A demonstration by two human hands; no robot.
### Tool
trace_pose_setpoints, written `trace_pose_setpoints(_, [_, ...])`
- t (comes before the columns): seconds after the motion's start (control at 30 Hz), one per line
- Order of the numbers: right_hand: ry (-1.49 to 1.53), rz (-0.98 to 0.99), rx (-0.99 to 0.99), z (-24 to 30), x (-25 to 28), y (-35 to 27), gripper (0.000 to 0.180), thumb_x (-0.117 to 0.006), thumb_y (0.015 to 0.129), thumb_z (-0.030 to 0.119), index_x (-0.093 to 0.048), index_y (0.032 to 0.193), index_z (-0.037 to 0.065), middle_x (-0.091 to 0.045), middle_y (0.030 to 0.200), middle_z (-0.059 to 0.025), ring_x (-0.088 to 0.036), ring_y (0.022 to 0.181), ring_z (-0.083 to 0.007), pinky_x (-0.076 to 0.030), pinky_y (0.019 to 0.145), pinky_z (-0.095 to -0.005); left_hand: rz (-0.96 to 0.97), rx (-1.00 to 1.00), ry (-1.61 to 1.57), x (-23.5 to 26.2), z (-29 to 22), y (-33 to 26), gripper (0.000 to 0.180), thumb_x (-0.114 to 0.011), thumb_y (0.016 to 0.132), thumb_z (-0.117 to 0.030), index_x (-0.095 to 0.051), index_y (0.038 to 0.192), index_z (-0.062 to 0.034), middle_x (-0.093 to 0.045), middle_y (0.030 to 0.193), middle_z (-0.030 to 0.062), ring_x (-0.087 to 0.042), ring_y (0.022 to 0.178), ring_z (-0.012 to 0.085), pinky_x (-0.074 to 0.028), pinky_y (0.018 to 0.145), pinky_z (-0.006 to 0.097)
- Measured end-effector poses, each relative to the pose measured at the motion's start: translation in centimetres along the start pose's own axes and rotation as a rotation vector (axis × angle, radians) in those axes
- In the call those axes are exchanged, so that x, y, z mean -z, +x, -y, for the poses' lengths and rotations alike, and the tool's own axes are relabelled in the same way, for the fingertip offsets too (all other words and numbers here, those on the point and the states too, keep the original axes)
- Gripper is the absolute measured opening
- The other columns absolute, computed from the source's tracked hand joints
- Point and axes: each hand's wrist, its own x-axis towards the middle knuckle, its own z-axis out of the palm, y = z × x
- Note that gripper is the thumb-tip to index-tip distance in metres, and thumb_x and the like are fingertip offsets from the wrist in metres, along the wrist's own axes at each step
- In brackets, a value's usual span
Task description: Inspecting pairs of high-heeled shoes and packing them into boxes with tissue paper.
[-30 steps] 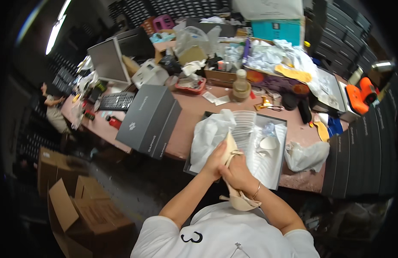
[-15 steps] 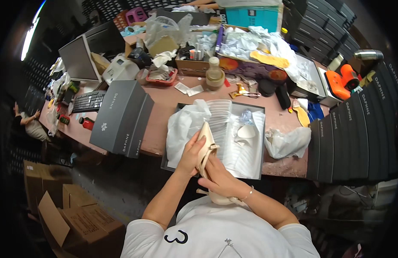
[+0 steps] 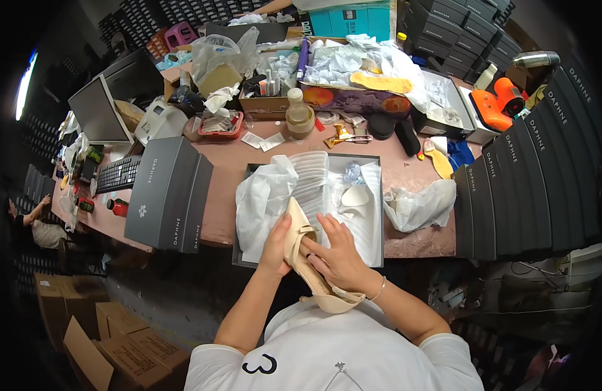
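Note:
A beige pointed-toe shoe (image 3: 294,228) with a small bow and a strap is tilted in front of my chest, its toe pointing away from me. Round the left side of its front part my left hand (image 3: 275,249) is closed. My right hand (image 3: 345,259) is closed on the shoe's other side, thumb and a finger at the strap and opening, the other fingers stretched out. Beyond my hands lies an open dark shoe box (image 3: 379,215) lined with white wrapping (image 3: 265,189). Inside it are a white rounded piece (image 3: 355,197) and a crumpled bluish wad (image 3: 353,172).
A grey shoe box (image 3: 159,195) stands left beside the keyboard (image 3: 118,173). Dark boxes (image 3: 509,202) line the right side; a crumpled white bag (image 3: 421,205) lies before them. Behind are a bottle (image 3: 299,120), an orange tool (image 3: 490,109) and a paper-filled carton (image 3: 359,99). Cardboard cartons (image 3: 138,352) stand lower left.
The shoe has turned so its opening and inner sole show. My right hand has come up out of the shoe and its fingers have spread. The whole view has shifted slightly.

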Motion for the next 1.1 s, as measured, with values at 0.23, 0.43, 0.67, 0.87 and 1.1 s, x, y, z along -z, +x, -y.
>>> trace_pose_setpoints(0.23, [-0.057, -0.063, -0.144, -1.7, -6.2, 3.9, 0.05, -0.054, 0.085, 0.03, -0.056, 0.123, -0.002, -0.012, 0.151, -0.0283, -0.013, 0.138, -0.0483, -0.012, 0.101, -0.0702, -0.193, -0.053, 0.048, -1.0, 1.7, -1.2, 0.049, -0.038, 0.1, -0.038, -0.037, 0.136, -0.0046, -0.05, 0.131, 0.014, -0.051, 0.119, 0.0252, -0.041, 0.1, 0.039])
trace_pose_setpoints(0.43, [-0.014, 0.098, -0.162, -1.4, -5.0, 4.3, 0.049, -0.058, 0.082, 0.03, -0.059, 0.12, 0.0, -0.022, 0.148, -0.0291, -0.018, 0.137, -0.0481, -0.014, 0.102, -0.0698, -0.198, -0.13, 0.165, -3.0, 0.3, -2.1, 0.046, -0.04, 0.1, -0.029, -0.029, 0.138, -0.0047, -0.049, 0.123, 0.0122, -0.052, 0.113, 0.0208, -0.044, 0.096, 0.036])
trace_pose_setpoints(0.67, [0.377, -0.102, -0.2, -1.3, -3.8, 4.6, 0.042, -0.05, 0.09, 0.031, -0.059, 0.121, 0.004, -0.007, 0.153, -0.0259, -0.006, 0.14, -0.0473, -0.011, 0.104, -0.0684, -0.046, -0.068, 0.024, -3.3, 0.1, -1.0, 0.047, -0.042, 0.099, -0.03, -0.031, 0.138, -0.0053, -0.048, 0.127, 0.0125, -0.053, 0.115, 0.0222, -0.045, 0.096, 0.036])
trace_pose_setpoints(0.87, [0.369, 0.194, 0.112, -0.3, -1.1, -0.3, 0.035, -0.055, 0.092, 0.035, -0.059, 0.119, 0.012, -0.001, 0.154, -0.0228, -0.002, 0.141, -0.0465, -0.014, 0.111, -0.055, 0.042, 0.107, 0.008, 0.4, -0.3, -0.4, 0.047, -0.042, 0.099, -0.035, -0.041, 0.134, -0.0039, -0.057, 0.119, 0.0144, -0.059, 0.107, 0.025, -0.051, 0.089, 0.039])
trace_pose_setpoints(1.1, [-0.189, -0.004, -0.142, -10.5, 4.1, 1.2, 0.036, -0.056, 0.082, 0.007, -0.058, 0.118, 0.001, -0.056, 0.123, -0.0205, -0.048, 0.121, -0.0382, -0.035, 0.104, -0.0409, 0.142, 0.176, -0.126, -1.4, 0.8, -2.8, 0.07, -0.042, 0.094, -0.051, -0.029, 0.142, -0.0017, -0.044, 0.135, 0.0212, -0.048, 0.121, 0.0368, -0.046, 0.096, 0.054])
